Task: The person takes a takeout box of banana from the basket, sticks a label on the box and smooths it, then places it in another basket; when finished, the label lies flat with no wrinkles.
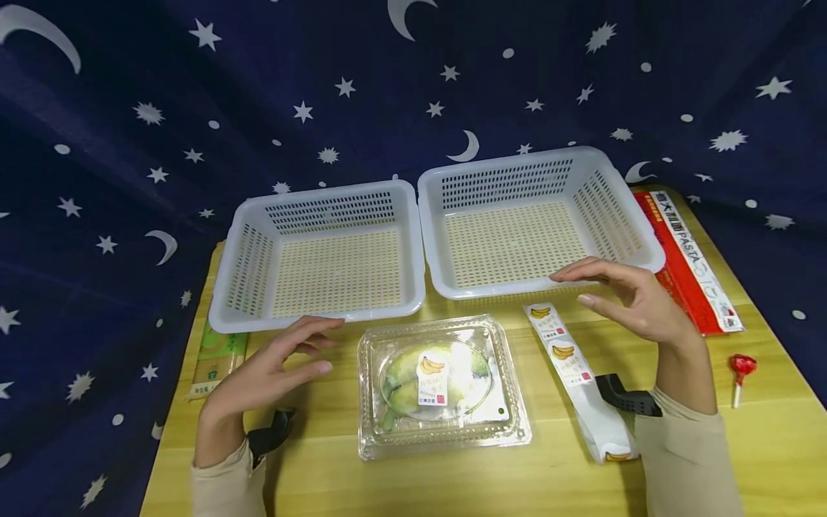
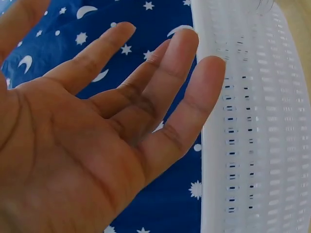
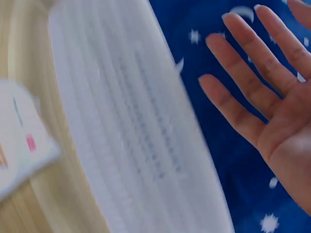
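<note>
The clear box point(image 1: 446, 431) lies longways across, nearer the left hand point(image 1: 271, 373) than the right hand point(image 1: 636, 298), both spread and empty

The plastic box point(image 1: 466, 384) looks glossy, the table point(image 1: 400, 488) smooth wood.

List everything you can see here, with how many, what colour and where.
Baskets: two, white, side by side at the back
Clear box: one, transparent, front centre
Box contents: count unclear, yellow-green, inside
Banana label: one, white, on the box
Label strip: one, white, right of the box
Pasta package: one, red and white, far right
Green package: one, left, partly hidden
Lollipop: one, red, right
Table: one, yellowish, underneath
Starry cloth: one, blue and white, behind
Wrist mounts: two, black, at the wrists
Sleeves: two, beige, front
Left hand: one, bare, left of the box
Right hand: one, bare, near the right basket
</note>
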The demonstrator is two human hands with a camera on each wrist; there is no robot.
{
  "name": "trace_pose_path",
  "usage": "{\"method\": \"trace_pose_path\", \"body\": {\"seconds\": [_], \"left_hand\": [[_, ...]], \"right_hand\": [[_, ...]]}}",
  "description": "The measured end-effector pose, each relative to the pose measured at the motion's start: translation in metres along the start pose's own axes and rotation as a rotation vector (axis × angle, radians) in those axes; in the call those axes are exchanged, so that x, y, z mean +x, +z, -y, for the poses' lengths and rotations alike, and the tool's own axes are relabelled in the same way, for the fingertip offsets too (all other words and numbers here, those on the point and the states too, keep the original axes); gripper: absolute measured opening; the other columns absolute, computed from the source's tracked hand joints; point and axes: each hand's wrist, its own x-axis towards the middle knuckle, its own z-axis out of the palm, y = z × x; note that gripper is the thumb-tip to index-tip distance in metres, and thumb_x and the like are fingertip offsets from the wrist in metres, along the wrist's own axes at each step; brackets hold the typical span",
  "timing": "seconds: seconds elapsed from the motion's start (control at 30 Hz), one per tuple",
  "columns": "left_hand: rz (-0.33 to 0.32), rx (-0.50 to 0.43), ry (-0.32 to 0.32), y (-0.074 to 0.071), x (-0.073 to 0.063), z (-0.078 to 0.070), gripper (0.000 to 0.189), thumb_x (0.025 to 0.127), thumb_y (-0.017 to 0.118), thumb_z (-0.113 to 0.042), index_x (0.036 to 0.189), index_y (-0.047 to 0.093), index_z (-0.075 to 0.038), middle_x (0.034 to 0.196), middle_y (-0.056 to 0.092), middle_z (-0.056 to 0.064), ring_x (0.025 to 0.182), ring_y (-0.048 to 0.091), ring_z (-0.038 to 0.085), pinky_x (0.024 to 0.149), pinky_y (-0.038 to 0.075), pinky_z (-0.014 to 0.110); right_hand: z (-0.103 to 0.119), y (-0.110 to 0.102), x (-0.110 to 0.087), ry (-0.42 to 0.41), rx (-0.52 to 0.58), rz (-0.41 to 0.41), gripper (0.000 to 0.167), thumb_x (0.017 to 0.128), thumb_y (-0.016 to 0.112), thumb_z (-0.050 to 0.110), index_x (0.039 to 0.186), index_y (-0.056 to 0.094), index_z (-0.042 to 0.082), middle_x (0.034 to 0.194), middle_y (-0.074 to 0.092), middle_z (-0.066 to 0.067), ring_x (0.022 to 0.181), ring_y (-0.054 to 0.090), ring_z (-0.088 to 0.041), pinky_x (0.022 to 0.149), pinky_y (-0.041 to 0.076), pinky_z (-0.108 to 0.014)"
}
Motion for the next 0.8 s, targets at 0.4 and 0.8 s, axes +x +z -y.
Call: {"method": "trace_pose_path", "body": {"seconds": [0.4, 0.8], "left_hand": [[0.022, 0.107, -0.096, 0.003, -0.004, 0.003, 0.058, 0.097, 0.062, -0.023, 0.149, 0.038, -0.031, 0.158, 0.023, 0.005, 0.140, 0.036, 0.033, 0.102, 0.043, 0.061], [0.023, 0.085, -0.087, -0.002, -0.011, 0.004, 0.058, 0.097, 0.062, -0.020, 0.150, 0.040, -0.024, 0.153, 0.028, 0.002, 0.129, 0.047, 0.022, 0.098, 0.050, 0.043]], "right_hand": [[-0.023, -0.047, -0.029, 0.134, -0.332, -0.452, 0.048, 0.071, 0.062, -0.030, 0.117, 0.058, -0.018, 0.137, 0.055, -0.012, 0.134, 0.040, -0.020, 0.111, 0.032, -0.016], [-0.034, -0.070, -0.056, 0.367, -0.445, -0.514, 0.052, 0.078, 0.069, -0.013, 0.128, 0.061, 0.000, 0.149, 0.043, 0.000, 0.140, 0.028, -0.008, 0.114, 0.012, -0.018]]}}
